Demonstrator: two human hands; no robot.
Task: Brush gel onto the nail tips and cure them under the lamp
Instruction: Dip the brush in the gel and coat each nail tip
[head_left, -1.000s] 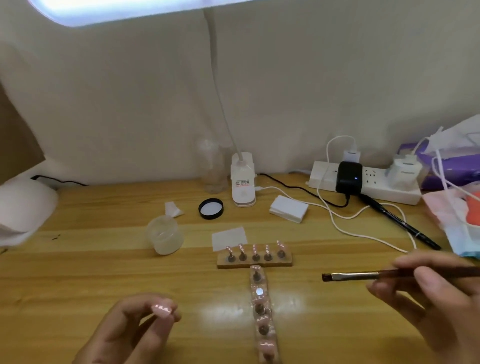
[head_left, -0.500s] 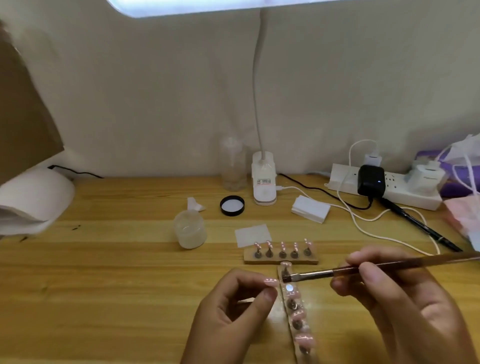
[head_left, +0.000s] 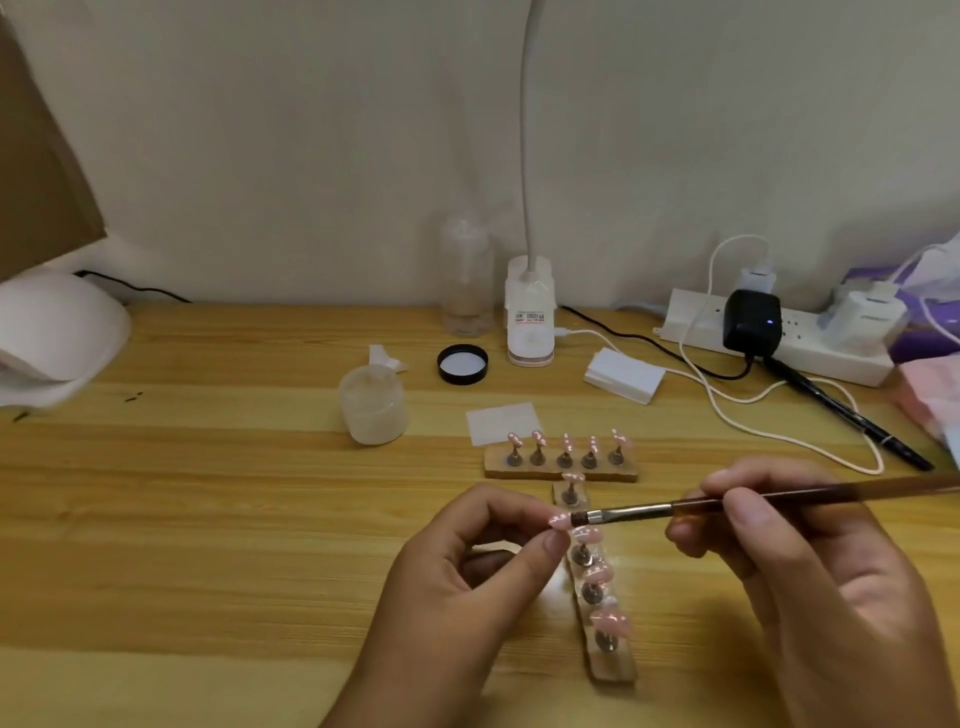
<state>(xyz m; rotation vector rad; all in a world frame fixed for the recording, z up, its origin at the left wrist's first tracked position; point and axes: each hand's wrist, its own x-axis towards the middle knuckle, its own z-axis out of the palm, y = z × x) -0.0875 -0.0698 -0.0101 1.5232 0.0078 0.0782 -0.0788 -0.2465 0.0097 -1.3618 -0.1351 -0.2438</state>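
My left hand (head_left: 467, 582) pinches a pink nail tip (head_left: 560, 521) between thumb and forefinger, above the near wooden strip (head_left: 610, 667). My right hand (head_left: 810, 587) grips a brown flat brush (head_left: 727, 503); its bristles touch the pinched tip. The near strip runs toward me and carries several pink tips on metal stands. A second strip (head_left: 561, 470) lies crosswise behind it with more tips. An open jar of gel (head_left: 373, 408) stands to the left, its black lid (head_left: 462, 364) behind it. The white curing lamp (head_left: 52, 338) sits at the far left edge.
A desk lamp base (head_left: 530, 317) and a clear bottle (head_left: 466, 278) stand by the wall. A white wipe (head_left: 503, 422), a pad stack (head_left: 623, 375), a power strip (head_left: 810, 353) with cables, and a black pen (head_left: 852, 415) lie to the right on the wooden table.
My left hand rose from the lower left with the tip to above the near strip. My right hand brought the brush left until the bristles met the tip. The view shifted left.
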